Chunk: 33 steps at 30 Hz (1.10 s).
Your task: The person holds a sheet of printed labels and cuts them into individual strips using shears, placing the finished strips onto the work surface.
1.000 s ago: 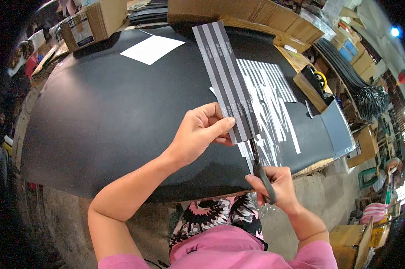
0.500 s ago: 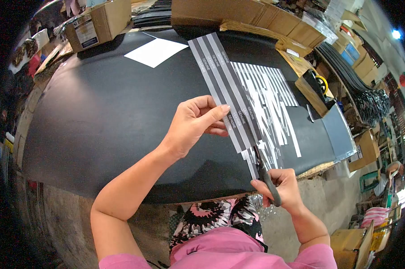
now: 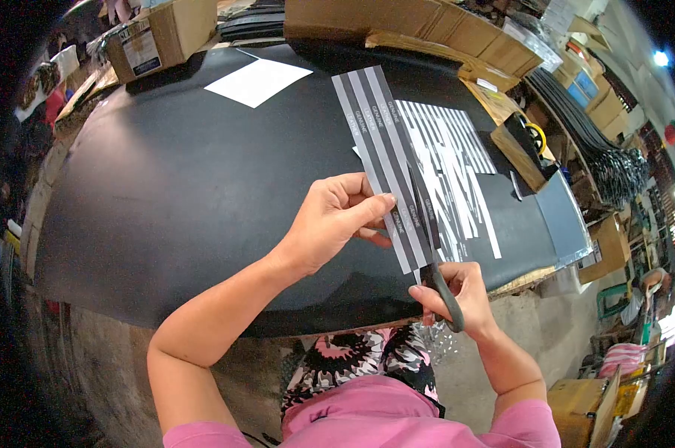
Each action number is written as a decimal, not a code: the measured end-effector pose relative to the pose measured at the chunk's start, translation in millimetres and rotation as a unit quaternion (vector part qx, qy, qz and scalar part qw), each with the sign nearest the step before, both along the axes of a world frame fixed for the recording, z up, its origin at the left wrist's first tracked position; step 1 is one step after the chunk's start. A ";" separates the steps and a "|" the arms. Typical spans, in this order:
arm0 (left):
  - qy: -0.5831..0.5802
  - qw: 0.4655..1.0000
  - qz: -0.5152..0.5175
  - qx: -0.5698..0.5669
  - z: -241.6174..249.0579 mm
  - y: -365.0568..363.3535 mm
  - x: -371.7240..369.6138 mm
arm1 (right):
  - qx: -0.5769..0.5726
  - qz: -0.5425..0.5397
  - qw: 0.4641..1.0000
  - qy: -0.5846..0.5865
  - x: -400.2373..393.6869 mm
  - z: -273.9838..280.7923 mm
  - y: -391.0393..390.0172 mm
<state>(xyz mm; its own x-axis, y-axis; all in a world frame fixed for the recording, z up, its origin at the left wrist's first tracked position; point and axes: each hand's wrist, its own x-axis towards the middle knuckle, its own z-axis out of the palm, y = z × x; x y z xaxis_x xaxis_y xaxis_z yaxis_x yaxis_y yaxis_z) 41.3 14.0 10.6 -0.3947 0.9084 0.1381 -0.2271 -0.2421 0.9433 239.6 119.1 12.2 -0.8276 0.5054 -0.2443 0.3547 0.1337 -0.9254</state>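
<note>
My left hand point(image 3: 330, 224) pinches the left edge of a sheet point(image 3: 372, 142) with grey and dark stripes. Small print on it reads "GENUINE LEATHER". In my right hand point(image 3: 470, 300) are scissors point(image 3: 443, 287) with dark handles. Their blades reach up along the sheet's right-hand stripes, partly over a dark one. Whether the blades are fully closed is hard to make out. Just right of the sheet lies a pile of narrow white strips point(image 3: 468, 198), with a striped sheet point(image 3: 468, 134) at its far end.
A black-topped table point(image 3: 165, 201) lies under the work. A white sheet point(image 3: 259, 82) rests on its far side. Cardboard boxes point(image 3: 397, 30) line the back edge. On the right stand a tape dispenser point(image 3: 528, 153) and a stack of dark strips point(image 3: 591, 134).
The striped sheet and my left hand have shifted right and slightly down. The scissors have moved up along the sheet, with their blades now lying farther along its stripes.
</note>
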 end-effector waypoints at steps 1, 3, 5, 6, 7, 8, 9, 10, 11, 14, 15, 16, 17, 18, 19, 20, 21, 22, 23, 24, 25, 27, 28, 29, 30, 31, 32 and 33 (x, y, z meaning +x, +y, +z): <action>0.003 1.000 0.002 0.002 0.7 -0.1 0.0 | 0.003 -0.005 1.000 0.009 -0.8 -0.2 -0.1; 0.001 1.000 0.001 0.004 -0.6 0.3 -0.9 | 0.006 -0.011 1.000 0.017 -1.2 -0.7 -0.3; 0.001 1.000 -0.001 0.006 -2.6 1.2 -1.6 | -0.007 -0.014 1.000 0.023 -0.9 -1.5 -0.1; 0.002 1.000 0.000 0.008 -4.0 1.7 -1.8 | -0.007 -0.014 1.000 0.022 -7.0 6.8 -5.5; 0.004 1.000 0.001 0.011 -4.8 1.9 -2.0 | -0.004 -0.015 1.000 0.027 -4.6 2.9 -3.6; 0.004 1.000 0.001 0.011 -4.7 1.6 -2.0 | -0.001 -0.016 0.999 0.032 -1.2 -2.3 -0.7; 0.009 1.000 0.001 0.008 -4.5 1.0 -1.8 | -0.002 -0.016 0.999 0.032 -0.3 -2.5 -0.3; 0.013 1.000 0.001 0.006 -4.4 0.6 -1.7 | 0.000 -0.013 1.000 0.020 -0.3 -0.3 -1.0; 0.014 1.000 0.001 0.006 -4.5 0.6 -1.4 | 0.002 -0.010 1.000 0.007 0.3 0.7 -1.1; 0.007 1.000 0.002 0.014 -3.8 0.8 -1.3 | 0.009 -0.016 1.000 -0.003 0.0 3.4 -2.3; 0.007 1.000 0.000 0.010 -2.9 0.4 -1.3 | 0.009 -0.016 1.000 -0.003 -0.2 3.9 -2.8; 0.007 1.000 -0.002 0.007 -2.3 0.0 -1.4 | 0.002 -0.022 1.000 0.003 -0.4 4.1 -3.4; 0.006 1.000 -0.002 0.006 -2.0 -0.2 -1.4 | -0.006 -0.028 1.000 0.009 -0.6 4.4 -4.0; 0.008 1.000 -0.002 0.010 -1.9 -0.3 -1.2 | -0.007 -0.028 1.000 0.008 -0.4 5.0 -4.1; 0.009 1.000 -0.003 0.015 -2.0 -0.3 -1.1 | 0.003 -0.025 1.000 0.007 0.0 5.7 -4.0; 0.009 1.000 -0.003 0.014 -2.7 -0.1 -1.3 | 0.013 -0.022 1.000 0.006 0.2 6.0 -4.0; 0.008 1.000 -0.004 0.016 -4.0 0.3 -1.6 | 0.013 -0.022 1.000 0.006 0.2 5.9 -4.0; 0.007 1.000 -0.006 0.017 -4.8 0.7 -1.8 | 0.004 -0.026 1.000 0.006 0.3 5.5 -4.2; 0.007 1.000 -0.006 0.017 -4.9 0.8 -1.8 | -0.005 -0.029 1.000 0.006 0.3 5.4 -4.2; 0.006 1.000 -0.005 0.014 -5.0 0.9 -1.8 | -0.005 -0.030 1.000 0.006 0.3 5.9 -4.2; 0.005 1.000 -0.004 0.012 -5.1 0.9 -1.7 | -0.012 -0.028 1.000 0.007 0.5 6.9 -4.4; 0.002 1.000 -0.004 0.011 -4.9 1.2 -1.5 | -0.020 -0.026 0.999 0.008 0.9 7.5 -4.1; -0.001 1.000 -0.003 0.009 -4.9 1.3 -1.4 | -0.016 -0.024 1.000 0.004 1.2 7.3 -3.6; -0.001 1.000 -0.002 0.008 -4.8 1.3 -1.3 | -0.013 -0.021 1.000 0.000 1.3 7.2 -3.4; -0.002 1.000 -0.003 0.007 -4.4 1.4 -1.2 | -0.013 -0.021 1.000 0.000 1.4 7.1 -3.6; -0.003 1.000 -0.003 0.005 -4.4 1.2 -1.3 | -0.015 -0.025 1.000 0.000 1.3 6.8 -4.0; -0.003 1.000 -0.003 0.005 -4.4 1.3 -1.2 | -0.016 -0.030 0.999 0.000 1.4 6.8 -4.2; -0.006 1.000 -0.004 0.009 -4.4 1.3 -1.1 | -0.016 -0.029 0.999 0.000 1.5 6.7 -4.5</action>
<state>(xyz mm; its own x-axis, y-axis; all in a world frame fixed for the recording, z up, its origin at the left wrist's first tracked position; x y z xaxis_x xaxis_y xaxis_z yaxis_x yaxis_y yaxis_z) 40.2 15.3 6.2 -0.3894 0.9089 0.1495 -0.2395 -0.2566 0.9364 241.1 114.6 18.9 -0.7967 0.5450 -0.2612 0.3608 0.0821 -0.9290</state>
